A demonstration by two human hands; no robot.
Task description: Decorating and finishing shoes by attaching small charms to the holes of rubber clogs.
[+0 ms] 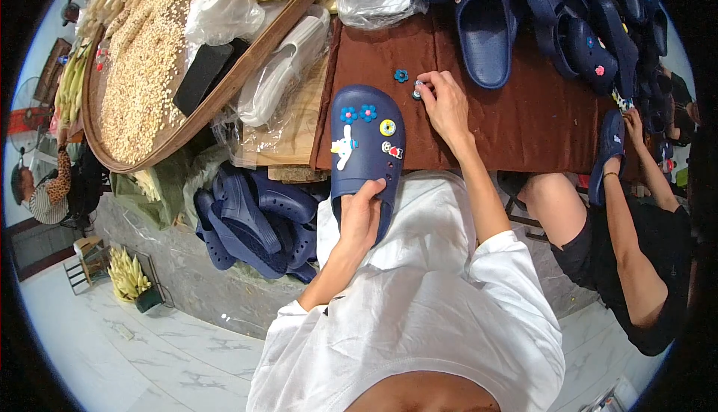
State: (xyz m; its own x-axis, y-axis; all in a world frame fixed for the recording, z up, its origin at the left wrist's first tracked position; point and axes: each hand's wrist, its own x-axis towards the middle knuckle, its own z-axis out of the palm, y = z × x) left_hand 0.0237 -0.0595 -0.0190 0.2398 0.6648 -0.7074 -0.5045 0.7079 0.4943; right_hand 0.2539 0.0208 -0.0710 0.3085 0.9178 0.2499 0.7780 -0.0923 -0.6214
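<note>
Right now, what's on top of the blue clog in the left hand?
The clog carries two blue flower charms, a round yellow charm, a white figure charm and a small red-and-white one. The left hand covers its heel end, so anything there is hidden.

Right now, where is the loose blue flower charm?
In the head view, the blue flower charm lies on the brown table, just left of the right hand, above the navy clog.

The person wears a plain white shirt with loose sleeves that end above the elbows, the cloth creased at the shoulders and across the chest. Both forearms are bare. The left hand [360,214] and the right hand [446,101] carry no gloves, rings or watch.
</note>
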